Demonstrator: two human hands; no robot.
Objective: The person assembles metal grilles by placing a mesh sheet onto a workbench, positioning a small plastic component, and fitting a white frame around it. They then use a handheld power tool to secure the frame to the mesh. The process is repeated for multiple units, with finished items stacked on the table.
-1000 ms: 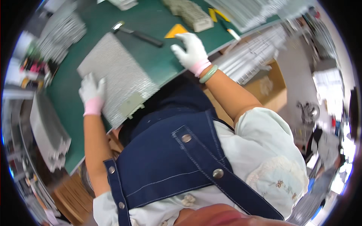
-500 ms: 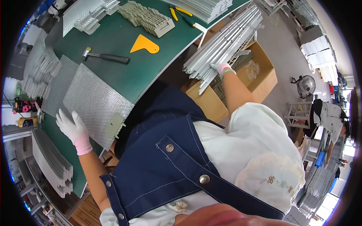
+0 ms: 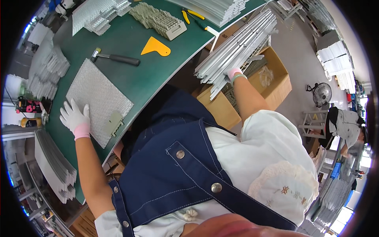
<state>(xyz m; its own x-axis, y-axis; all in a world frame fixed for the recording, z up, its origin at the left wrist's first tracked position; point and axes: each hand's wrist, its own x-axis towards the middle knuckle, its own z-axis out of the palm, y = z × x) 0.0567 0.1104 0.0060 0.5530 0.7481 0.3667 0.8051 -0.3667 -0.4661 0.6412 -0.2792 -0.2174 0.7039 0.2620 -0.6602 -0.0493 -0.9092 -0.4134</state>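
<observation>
The left hand lies with fingers spread flat on the thin, likely light and springy mesh sheet on the green surface, best gripped by its edges, while the right hand, farther off, reaches among stiff metal strips, its fingers hidden.

Left hand, gloved, is lying flat on the metal mesh panel on the green surface, at 9 o'clock. Right hand is reaching into the bundle of long metal strips over the cardboard box, at 1 o'clock. Hammer and yellow scraper are sitting at 11–12 o'clock beyond the panel.
</observation>
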